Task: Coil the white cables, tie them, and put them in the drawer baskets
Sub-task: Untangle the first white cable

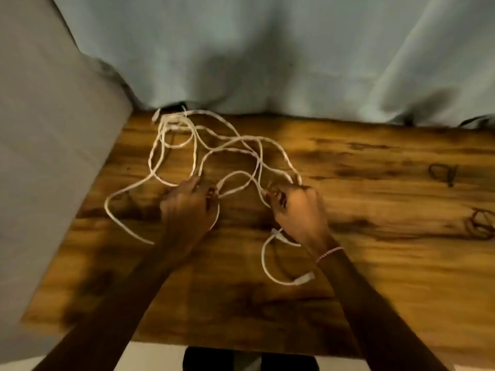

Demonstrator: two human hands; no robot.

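A tangle of white cables [214,148] lies spread over the middle and back left of a wooden table [375,277]. My left hand [187,207] rests on the table with its fingers curled round a loop of cable. My right hand [297,210] grips several strands near its fingertips. A cable end with a white plug [304,278] curls on the table below my right wrist. Another plug [156,115] lies at the back of the tangle. No drawer or basket is in view.
A pale blue-green cloth [267,62] hangs behind the table's far edge. A grey surface [48,143] borders the table on the left. Dark ring-shaped ties [479,223] and another [442,172] lie at the right.
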